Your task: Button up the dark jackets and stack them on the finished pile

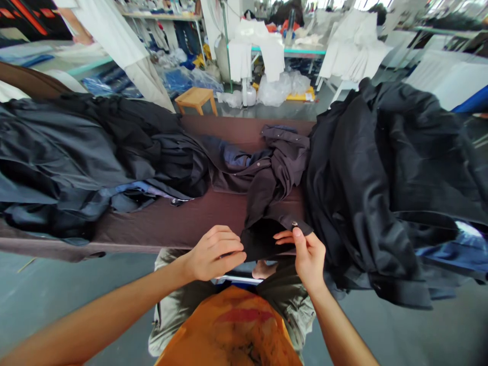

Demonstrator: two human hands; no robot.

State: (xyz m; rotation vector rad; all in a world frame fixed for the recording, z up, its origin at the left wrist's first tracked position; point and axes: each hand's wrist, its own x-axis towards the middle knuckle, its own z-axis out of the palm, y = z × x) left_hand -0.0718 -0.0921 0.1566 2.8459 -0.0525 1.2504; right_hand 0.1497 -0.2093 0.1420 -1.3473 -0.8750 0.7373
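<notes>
A dark jacket (263, 173) with metal snap buttons lies across the brown padded table, one sleeve reaching toward me. That sleeve's cuff (263, 239) gapes open at the table's front edge. My right hand (309, 255) grips the cuff's right end between thumb and fingers, the thumb just below a shiny snap button (295, 224). At the cuff's left edge, my left hand (218, 253) has its fingers curled and closed on the fabric; its thumb is partly hidden.
Dark garments are heaped on the left (76, 152) and the right (381, 188) of the brown table (152, 223). Beyond it stand a small wooden stool (196, 99), a person's light trouser leg (147, 76), plastic bags (274, 89) and tables draped with white cloth (348, 48).
</notes>
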